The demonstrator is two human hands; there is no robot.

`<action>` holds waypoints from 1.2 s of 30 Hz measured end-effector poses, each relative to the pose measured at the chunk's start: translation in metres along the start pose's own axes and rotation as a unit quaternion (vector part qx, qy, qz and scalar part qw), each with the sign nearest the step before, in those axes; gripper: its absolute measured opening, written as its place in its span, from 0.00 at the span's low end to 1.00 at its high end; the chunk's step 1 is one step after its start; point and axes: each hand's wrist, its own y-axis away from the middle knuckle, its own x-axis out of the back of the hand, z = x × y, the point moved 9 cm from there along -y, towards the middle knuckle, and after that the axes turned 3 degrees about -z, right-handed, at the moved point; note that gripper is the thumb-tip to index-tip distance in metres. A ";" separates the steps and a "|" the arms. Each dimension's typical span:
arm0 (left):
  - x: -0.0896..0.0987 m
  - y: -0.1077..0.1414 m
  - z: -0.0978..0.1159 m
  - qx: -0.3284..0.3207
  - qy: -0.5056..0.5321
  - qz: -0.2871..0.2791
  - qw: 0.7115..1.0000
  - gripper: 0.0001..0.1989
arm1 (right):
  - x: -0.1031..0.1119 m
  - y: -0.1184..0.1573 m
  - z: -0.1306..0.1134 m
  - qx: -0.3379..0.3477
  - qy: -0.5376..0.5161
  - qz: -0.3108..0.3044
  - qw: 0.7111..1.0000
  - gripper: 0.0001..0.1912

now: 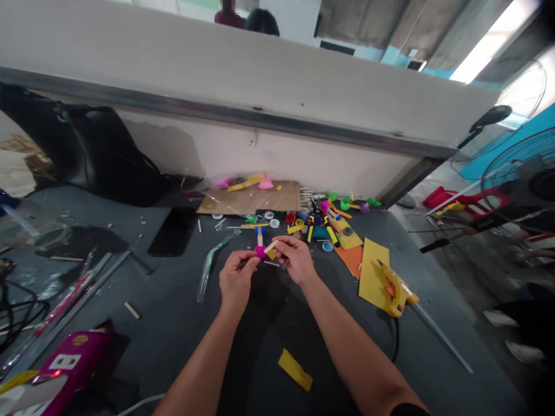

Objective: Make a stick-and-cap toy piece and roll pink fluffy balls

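My left hand (238, 277) has its fingertips pinched at a magenta lump (261, 252), which looks like modelling clay. From that lump a pale wooden piece (260, 238) stands up toward a small blue part (257, 230). My right hand (296, 259) grips a short, pale wooden stick (271, 248) between thumb and fingers, its tip close to the magenta lump. Whether the tip touches it, I cannot tell. A bit of yellow (272, 254) shows just below the stick. Another short stick (272, 264) lies on the table between my hands.
Bottle caps, clay pieces and pliers crowd the table behind my hands, near a cardboard sheet (243, 199). At right, a yellow glue gun (395, 296) rests by yellow paper (372, 271). A phone (172, 232), glue sticks (87, 300) and a magenta power strip (69, 367) lie left.
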 end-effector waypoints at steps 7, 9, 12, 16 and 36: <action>-0.004 -0.007 -0.001 -0.097 -0.219 0.005 0.971 0.16 | 0.027 -0.008 -0.013 0.055 0.063 0.065 0.994 0.12; -0.013 -0.005 -0.004 -0.107 -0.290 -0.003 0.951 0.20 | 0.027 -0.008 -0.013 0.062 0.088 0.068 0.992 0.12; -0.022 -0.005 -0.004 -0.113 -0.364 0.007 0.925 0.24 | 0.024 -0.007 -0.011 0.068 0.115 0.070 0.989 0.13; -0.031 -0.013 -0.001 -0.114 -0.414 -0.001 0.903 0.21 | 0.026 -0.007 -0.011 0.078 0.127 0.082 0.986 0.14; -0.043 -0.020 -0.006 -0.177 -0.270 -0.151 0.935 0.15 | 0.034 0.034 -0.102 0.194 0.318 0.044 0.927 0.08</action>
